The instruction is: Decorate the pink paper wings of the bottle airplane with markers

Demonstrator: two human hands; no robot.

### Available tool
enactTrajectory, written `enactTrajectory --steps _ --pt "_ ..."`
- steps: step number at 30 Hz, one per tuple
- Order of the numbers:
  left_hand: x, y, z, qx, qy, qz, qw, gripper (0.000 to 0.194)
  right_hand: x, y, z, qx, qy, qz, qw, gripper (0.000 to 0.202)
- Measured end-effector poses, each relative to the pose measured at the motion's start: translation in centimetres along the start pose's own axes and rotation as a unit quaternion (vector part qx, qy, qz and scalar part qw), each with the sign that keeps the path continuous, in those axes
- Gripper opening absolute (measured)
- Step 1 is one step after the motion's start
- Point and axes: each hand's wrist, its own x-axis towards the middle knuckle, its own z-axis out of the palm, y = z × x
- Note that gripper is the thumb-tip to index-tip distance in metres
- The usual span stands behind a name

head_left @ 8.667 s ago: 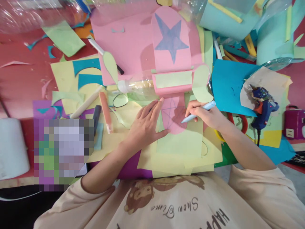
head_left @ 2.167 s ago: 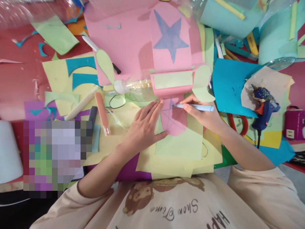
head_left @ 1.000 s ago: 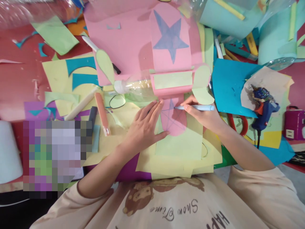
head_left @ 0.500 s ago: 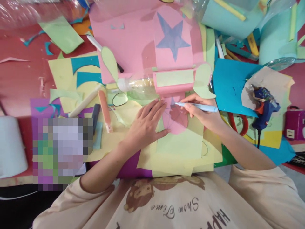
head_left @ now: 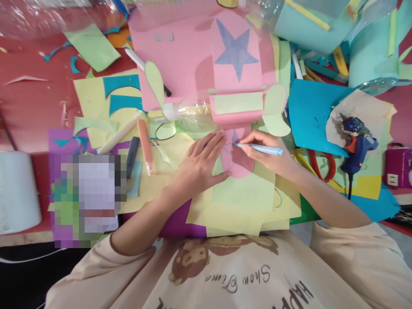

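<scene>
My right hand [head_left: 268, 150] is closed around a light blue marker [head_left: 265, 149], its tip on the lower pink paper flap [head_left: 241, 165]. A star outline with a partly coloured upper point shows there. My left hand [head_left: 206, 161] lies flat with fingers stretched, pressing the flap's left edge. Above, the flap joins a pink band around a clear plastic bottle [head_left: 195, 112] lying on its side, with a pale green strip [head_left: 238, 103] on the band. Beyond it, another pink flap bears a filled blue star [head_left: 237, 49]. Pale green paper [head_left: 244, 193] lies underneath.
At right, a blue glue gun [head_left: 358, 152] rests on paper beside red-handled scissors [head_left: 325, 167]. Blue paper [head_left: 313, 116] lies nearby. Left of my hands are an orange marker [head_left: 144, 146], a dark marker [head_left: 132, 158] and paper scraps. A white roll-shaped object [head_left: 19, 191] stands far left.
The marker and my right hand have shifted slightly left and down along the star outline. My left hand stays on the flap. The whole view has shifted a little.
</scene>
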Motion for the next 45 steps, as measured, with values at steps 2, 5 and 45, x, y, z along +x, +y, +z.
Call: enactTrajectory --steps 2,5,45 --pt "0.00 -0.02 0.04 -0.003 -0.001 -0.002 1.000 0.073 0.01 0.01 -0.03 -0.016 -0.009 -0.014 1.000 0.019" --pt "-0.02 -0.10 0.12 0.002 0.006 0.003 1.000 0.074 0.05 -0.01 -0.07 -0.029 -0.028 -0.030 0.999 0.015" --pt "0.09 0.09 -0.05 -0.002 -0.009 -0.011 1.000 0.075 -0.04 0.60 -0.09 -0.010 0.001 -0.013 1.000 0.022"
